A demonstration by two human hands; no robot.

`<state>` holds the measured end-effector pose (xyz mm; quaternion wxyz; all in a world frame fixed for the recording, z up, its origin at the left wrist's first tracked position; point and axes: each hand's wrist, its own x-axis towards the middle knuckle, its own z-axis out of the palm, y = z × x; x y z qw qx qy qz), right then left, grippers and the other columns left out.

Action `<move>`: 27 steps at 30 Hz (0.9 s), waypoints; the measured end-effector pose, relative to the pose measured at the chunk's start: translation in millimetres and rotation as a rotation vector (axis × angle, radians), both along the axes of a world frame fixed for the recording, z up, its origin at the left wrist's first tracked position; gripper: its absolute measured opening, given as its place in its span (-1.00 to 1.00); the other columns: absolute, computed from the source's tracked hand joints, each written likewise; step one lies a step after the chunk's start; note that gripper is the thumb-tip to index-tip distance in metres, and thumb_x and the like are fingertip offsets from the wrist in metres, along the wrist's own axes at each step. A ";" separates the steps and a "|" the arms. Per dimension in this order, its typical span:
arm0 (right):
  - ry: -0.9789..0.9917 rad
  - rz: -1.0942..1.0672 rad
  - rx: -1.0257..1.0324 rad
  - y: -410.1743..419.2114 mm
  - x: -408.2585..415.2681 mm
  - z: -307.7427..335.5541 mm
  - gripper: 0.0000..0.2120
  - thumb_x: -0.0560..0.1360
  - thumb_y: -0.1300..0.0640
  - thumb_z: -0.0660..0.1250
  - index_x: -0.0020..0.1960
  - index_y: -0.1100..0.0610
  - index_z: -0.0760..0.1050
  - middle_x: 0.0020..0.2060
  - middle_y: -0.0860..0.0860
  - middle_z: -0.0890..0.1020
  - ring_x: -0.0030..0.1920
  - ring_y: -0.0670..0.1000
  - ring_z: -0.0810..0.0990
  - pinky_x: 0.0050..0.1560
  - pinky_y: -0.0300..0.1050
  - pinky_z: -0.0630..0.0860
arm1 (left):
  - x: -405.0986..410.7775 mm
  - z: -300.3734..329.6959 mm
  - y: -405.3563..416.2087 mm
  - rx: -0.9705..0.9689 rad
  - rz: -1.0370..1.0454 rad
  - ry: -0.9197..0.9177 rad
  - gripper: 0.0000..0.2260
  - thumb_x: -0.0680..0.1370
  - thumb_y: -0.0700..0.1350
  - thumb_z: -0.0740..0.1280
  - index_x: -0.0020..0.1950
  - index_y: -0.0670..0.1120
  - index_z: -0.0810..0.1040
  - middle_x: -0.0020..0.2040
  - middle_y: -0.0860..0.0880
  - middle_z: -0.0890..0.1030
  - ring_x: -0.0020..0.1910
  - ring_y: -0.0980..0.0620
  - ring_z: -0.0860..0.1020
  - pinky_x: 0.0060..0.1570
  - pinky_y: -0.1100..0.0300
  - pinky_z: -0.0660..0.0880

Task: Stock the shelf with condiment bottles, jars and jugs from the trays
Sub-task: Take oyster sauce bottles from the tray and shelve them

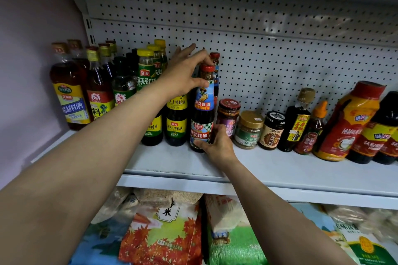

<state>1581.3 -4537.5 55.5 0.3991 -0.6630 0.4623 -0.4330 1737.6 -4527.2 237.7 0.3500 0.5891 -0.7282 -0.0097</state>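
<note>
Amber cooking-wine bottles stand packed against the shelf's left end, with green-labelled sauce bottles next to them in rows running front to back, like kept with like. Next comes the oyster-sauce bottle, red-capped, upright on the shelf at the front of its own row; a second red cap shows just behind it. Left hand pinches the neck below the cap, thumb and forefinger closed round it, other fingers spread: likely steadying the top. Right hand grips the base, thumb across the lower label, probably sliding or turning it so the label faces out and it lines up. Jars sit just beside, so room is tight. Further right, small jars, then large red jugs. Rice bags below. No trays in view.
</note>
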 end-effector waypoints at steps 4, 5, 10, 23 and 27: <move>-0.001 0.011 0.009 0.3 -0.7 3.0 -0.45 0.39 0.15 0.58 0.19 0.03 0.30 0.11 -0.05 0.58 0.11 -0.03 0.61 0.15 -0.12 0.54 | -1.7 -1.3 0.3 -0.020 0.013 -0.002 -0.60 0.45 -0.06 0.50 0.22 0.16 0.47 0.61 -0.04 0.07 0.58 -0.23 -0.10 0.51 -0.22 -0.04; 0.007 0.010 0.007 0.2 -0.7 4.0 -0.45 0.39 0.15 0.58 0.19 0.03 0.29 0.10 -0.05 0.58 0.10 -0.03 0.60 0.13 -0.14 0.53 | -2.7 -2.0 0.9 -0.023 0.021 -0.003 -0.60 0.45 -0.06 0.50 0.23 0.15 0.47 0.61 -0.05 0.08 0.58 -0.25 -0.11 0.52 -0.21 -0.06; 0.078 -0.016 0.009 -4.3 1.6 6.8 -0.45 0.40 0.14 0.57 0.18 0.03 0.27 0.17 0.01 0.59 0.09 -0.03 0.56 0.14 -0.13 0.49 | -8.6 -3.3 1.0 -0.039 0.078 -0.028 -0.60 0.46 -0.04 0.49 0.25 0.15 0.47 0.61 -0.08 0.08 0.57 -0.29 -0.10 0.50 -0.19 -0.08; 0.140 -0.044 -0.052 -3.5 -6.1 20.0 -0.37 0.39 0.03 0.57 0.36 0.14 0.42 0.18 0.00 0.65 0.17 0.03 0.62 0.14 -0.11 0.54 | -5.8 -25.6 23.0 -0.244 0.157 -0.165 -0.38 0.51 0.10 0.41 0.53 0.17 0.27 0.58 -0.05 0.23 0.59 -0.09 -0.02 0.53 -0.08 -0.08; 0.045 -0.079 -0.132 6.6 -32.1 44.6 -0.52 0.42 0.03 0.55 0.26 0.16 0.52 0.06 -0.04 0.69 0.07 -0.07 0.67 0.09 -0.07 0.63 | -20.0 -82.6 43.3 -0.467 0.233 0.219 -0.49 0.51 0.05 0.43 0.43 -0.01 0.42 0.34 -0.05 0.48 0.36 -0.04 0.35 0.27 0.09 0.34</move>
